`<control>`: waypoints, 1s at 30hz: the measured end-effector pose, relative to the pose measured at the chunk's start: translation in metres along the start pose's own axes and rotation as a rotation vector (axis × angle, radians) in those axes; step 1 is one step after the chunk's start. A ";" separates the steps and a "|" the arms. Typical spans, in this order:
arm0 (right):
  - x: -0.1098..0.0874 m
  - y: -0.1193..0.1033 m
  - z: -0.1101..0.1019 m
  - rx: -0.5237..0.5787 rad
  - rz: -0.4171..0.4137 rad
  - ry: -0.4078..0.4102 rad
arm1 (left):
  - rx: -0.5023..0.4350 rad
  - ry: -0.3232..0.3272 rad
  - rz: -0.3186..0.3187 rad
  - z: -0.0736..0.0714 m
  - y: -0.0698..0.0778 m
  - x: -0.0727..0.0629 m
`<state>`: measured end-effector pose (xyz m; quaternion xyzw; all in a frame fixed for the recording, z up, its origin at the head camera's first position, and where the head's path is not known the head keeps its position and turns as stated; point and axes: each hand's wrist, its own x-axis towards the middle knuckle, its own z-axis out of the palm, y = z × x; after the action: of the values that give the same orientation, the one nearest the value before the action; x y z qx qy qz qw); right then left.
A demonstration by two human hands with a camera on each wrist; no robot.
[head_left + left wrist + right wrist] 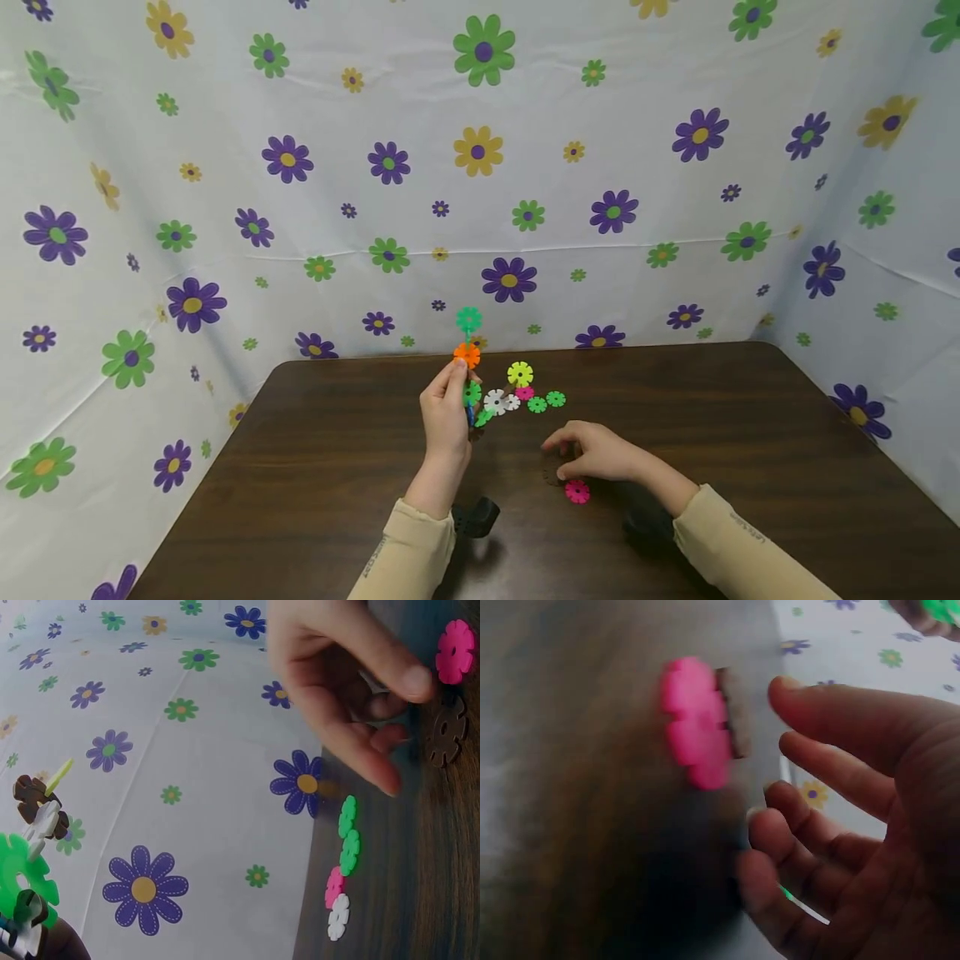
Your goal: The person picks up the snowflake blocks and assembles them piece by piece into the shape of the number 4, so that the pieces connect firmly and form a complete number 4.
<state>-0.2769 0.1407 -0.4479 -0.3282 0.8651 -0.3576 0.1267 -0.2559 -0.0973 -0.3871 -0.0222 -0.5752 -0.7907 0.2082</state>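
My left hand [446,412] grips an assembly of slotted, flower-shaped plastic discs, raised above the table. In it I see a teal disc [468,319] on top, an orange disc [467,356] by the thumb, a white disc [495,402] and a yellow disc [520,374]. The left wrist view shows its green disc [22,877] and brown disc [31,796]; fingers hide part of it. My right hand [600,452] hovers low over the table with loosely bent fingers, nothing between them. Close to its thumb lie a pink disc [577,492] and a dark brown disc [448,733].
Beyond the hands, a row of loose discs lies on the brown table [337,467]: two green discs [546,402], a pink disc [334,887] and a white disc [339,917]. A flower-printed curtain [420,117] stands behind the table and along its sides.
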 end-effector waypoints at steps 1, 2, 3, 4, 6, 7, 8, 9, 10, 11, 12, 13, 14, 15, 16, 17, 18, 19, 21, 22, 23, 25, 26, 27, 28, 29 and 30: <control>0.000 0.000 0.002 -0.020 -0.002 -0.004 | -0.002 0.000 0.003 0.000 0.000 0.000; 0.000 0.000 0.004 -0.039 -0.003 -0.005 | -0.008 -0.002 0.006 -0.001 0.001 0.000; 0.000 0.000 0.005 -0.054 -0.003 -0.005 | -0.012 -0.001 0.008 -0.001 0.001 0.000; 0.000 0.000 0.006 -0.065 -0.004 -0.003 | -0.015 0.000 0.010 -0.001 0.001 0.000; 0.001 0.000 0.008 -0.086 -0.012 0.001 | -0.023 0.002 0.010 -0.001 0.001 -0.001; 0.002 -0.001 0.009 -0.098 -0.009 0.003 | -0.022 0.003 0.010 -0.001 0.000 -0.001; 0.002 -0.001 0.010 -0.107 -0.008 0.004 | -0.019 0.003 0.009 -0.001 0.001 -0.001; 0.002 -0.001 0.010 -0.114 -0.008 0.006 | -0.020 0.003 0.008 -0.001 0.001 -0.001; 0.001 -0.001 0.011 -0.123 -0.010 0.009 | -0.020 0.002 0.007 0.000 0.001 -0.001; 0.001 -0.001 0.011 -0.130 -0.012 0.012 | -0.021 -0.001 0.003 0.000 0.001 -0.001; 0.001 -0.001 0.011 -0.137 -0.012 0.015 | -0.020 -0.004 -0.001 0.000 0.001 -0.001; 0.001 -0.001 0.011 -0.143 -0.014 0.016 | -0.021 -0.006 -0.003 0.000 0.001 -0.001; 0.001 -0.002 0.011 -0.152 -0.022 0.016 | -0.023 -0.008 -0.006 0.000 0.001 -0.001; 0.001 -0.002 0.011 -0.159 -0.029 0.015 | -0.025 -0.010 -0.008 0.000 0.001 -0.001; 0.001 -0.003 0.010 -0.166 -0.034 0.011 | -0.024 -0.011 -0.010 0.000 0.001 -0.001; 0.001 -0.004 0.010 -0.171 -0.038 0.006 | -0.023 -0.013 -0.011 0.000 0.001 -0.001; 0.001 -0.005 0.010 -0.181 -0.040 -0.002 | -0.022 -0.013 -0.010 0.000 0.001 -0.001; 0.002 -0.006 0.010 -0.191 -0.044 -0.011 | -0.021 -0.014 -0.006 0.000 0.001 -0.002; 0.002 -0.009 0.010 -0.201 -0.045 -0.033 | -0.018 -0.013 0.000 0.000 0.000 -0.001; 0.003 -0.010 0.010 -0.201 -0.046 -0.043 | -0.015 -0.014 0.003 0.000 0.000 -0.001; 0.003 -0.011 0.010 -0.204 -0.044 -0.053 | -0.013 -0.014 0.006 0.000 0.000 -0.001; 0.004 -0.011 0.010 -0.195 -0.039 -0.069 | -0.012 -0.013 0.008 0.000 0.000 -0.002; 0.005 -0.011 0.010 -0.183 -0.033 -0.074 | -0.013 -0.012 0.006 0.000 0.000 -0.002; 0.006 -0.010 0.010 -0.170 -0.027 -0.076 | -0.014 -0.011 0.005 0.000 0.000 -0.002; 0.006 -0.009 0.010 -0.148 -0.022 -0.076 | -0.015 -0.011 0.002 0.001 0.000 -0.002; 0.007 -0.008 0.010 -0.127 -0.018 -0.076 | -0.017 -0.009 0.001 0.001 0.000 -0.002; 0.007 -0.006 0.009 -0.100 -0.015 -0.077 | -0.019 -0.008 -0.001 0.001 0.000 -0.002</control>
<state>-0.2752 0.1276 -0.4498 -0.3543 0.8738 -0.3022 0.1405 -0.2539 -0.0956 -0.3870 -0.0273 -0.5686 -0.7961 0.2053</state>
